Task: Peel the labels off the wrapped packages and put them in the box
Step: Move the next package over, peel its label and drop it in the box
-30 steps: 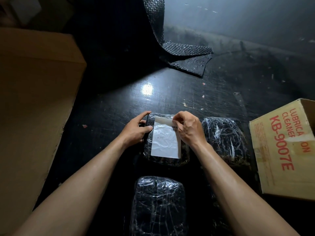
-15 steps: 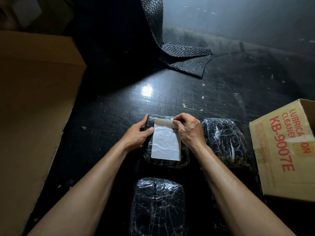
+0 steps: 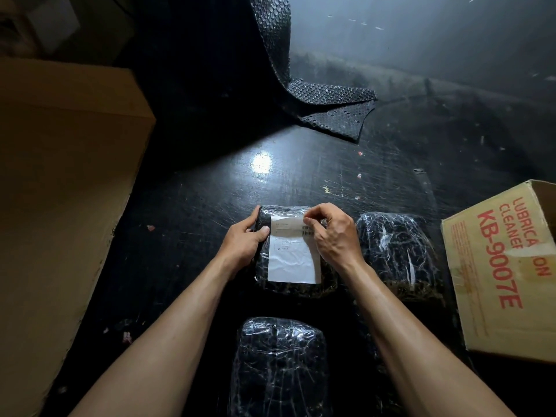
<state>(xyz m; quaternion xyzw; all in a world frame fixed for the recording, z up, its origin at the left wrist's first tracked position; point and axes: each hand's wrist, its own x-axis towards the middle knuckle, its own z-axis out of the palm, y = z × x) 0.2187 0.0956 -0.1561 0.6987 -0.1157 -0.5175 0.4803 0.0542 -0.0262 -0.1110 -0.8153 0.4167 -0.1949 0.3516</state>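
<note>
A black package wrapped in clear film (image 3: 272, 288) lies on the dark floor in front of me with a white label (image 3: 293, 260) stuck on its top. My left hand (image 3: 245, 239) grips the package's left edge. My right hand (image 3: 332, 233) pinches at the label's upper right corner with thumb and fingertips. The label lies flat over most of its length. Two more wrapped packages without visible labels lie nearby: one to the right (image 3: 397, 254), one close to me (image 3: 279, 368). A yellow cardboard box printed KB-9007E (image 3: 499, 266) stands at the right.
A large brown cardboard box (image 3: 60, 206) fills the left side. A sheet of black bubble wrap (image 3: 325, 106) hangs down and folds onto the floor at the back. Small paper scraps dot the floor (image 3: 210, 191).
The folded-back top edge of the label now lies flatter, showing a barcode. My right hand's fingers have shifted on the upper right corner. My left hand has slid slightly along the package's left edge.
</note>
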